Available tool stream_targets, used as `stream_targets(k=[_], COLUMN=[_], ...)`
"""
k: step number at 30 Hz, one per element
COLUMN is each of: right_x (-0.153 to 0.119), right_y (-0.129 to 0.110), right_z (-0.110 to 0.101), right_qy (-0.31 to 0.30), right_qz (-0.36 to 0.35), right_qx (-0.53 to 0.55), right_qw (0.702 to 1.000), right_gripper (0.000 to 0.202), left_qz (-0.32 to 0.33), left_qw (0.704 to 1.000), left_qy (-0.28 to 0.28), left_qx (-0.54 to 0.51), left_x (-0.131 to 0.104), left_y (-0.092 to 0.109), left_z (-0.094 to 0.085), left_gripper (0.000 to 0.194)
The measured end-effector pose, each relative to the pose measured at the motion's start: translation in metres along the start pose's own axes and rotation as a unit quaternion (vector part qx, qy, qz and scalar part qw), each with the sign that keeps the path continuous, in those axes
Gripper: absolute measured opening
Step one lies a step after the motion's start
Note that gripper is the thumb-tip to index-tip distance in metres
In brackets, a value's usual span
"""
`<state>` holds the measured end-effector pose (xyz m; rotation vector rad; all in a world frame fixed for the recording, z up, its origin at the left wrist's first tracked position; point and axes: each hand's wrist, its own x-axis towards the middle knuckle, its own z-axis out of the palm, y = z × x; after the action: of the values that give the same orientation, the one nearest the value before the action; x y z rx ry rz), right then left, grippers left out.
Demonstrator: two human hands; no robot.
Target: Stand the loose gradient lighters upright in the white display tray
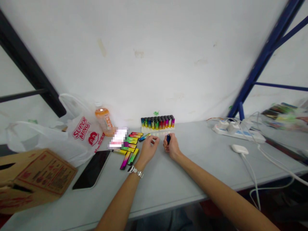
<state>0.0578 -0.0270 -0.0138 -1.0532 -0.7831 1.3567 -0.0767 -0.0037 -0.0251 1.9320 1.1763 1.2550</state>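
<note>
My right hand [171,148] is closed around a dark blue lighter [168,139], whose upper part shows above the fingers. To its left, my left hand [149,148] is half curled, fingers slightly apart, and nothing shows in it. Just behind the left fingers lies a blue-and-yellow lighter [143,138]. More loose lighters in rainbow colours lie left of that hand, among them a green one [133,156] and a pink-and-yellow one [125,160]. Beyond both hands, many lighters [157,123] stand upright in packed rows in a pale tray [166,131] by the wall.
On the left are a black phone [91,169], a cardboard box [40,179], a white plastic bag [79,138] and an orange drink bottle [104,118]. A power strip [240,132], a white charger [239,149] and cables lie right. Blue rack posts [262,57] rise there.
</note>
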Motion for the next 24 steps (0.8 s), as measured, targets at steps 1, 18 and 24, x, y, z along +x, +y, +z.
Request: stream_targets(k=[1,18,24], right_x=[-0.0004,-0.0004,0.0066], right_y=[0.0003,0.0011,0.0015], right_z=[0.0003,0.0009,-0.0048], right_qy=[0.015,0.051,-0.030], right_qz=[-0.005,-0.009,-0.038], right_qx=[0.006,0.001,0.032], right_qw=[1.000,0.999,0.998], right_gripper=[0.047,0.046,0.056], left_qz=[0.001,-0.007,-0.012], left_qw=[1.000,0.999,0.998], left_qy=[-0.005,-0.030,-0.047], left_qx=[0.008,0.045,0.040], left_x=[-0.0002,-0.0024,-0.0030], left_y=[-0.0023,-0.0043,-0.0034], left_z=[0.0015,0.0042,0.0032], left_gripper=[0.021,0.019,0.022])
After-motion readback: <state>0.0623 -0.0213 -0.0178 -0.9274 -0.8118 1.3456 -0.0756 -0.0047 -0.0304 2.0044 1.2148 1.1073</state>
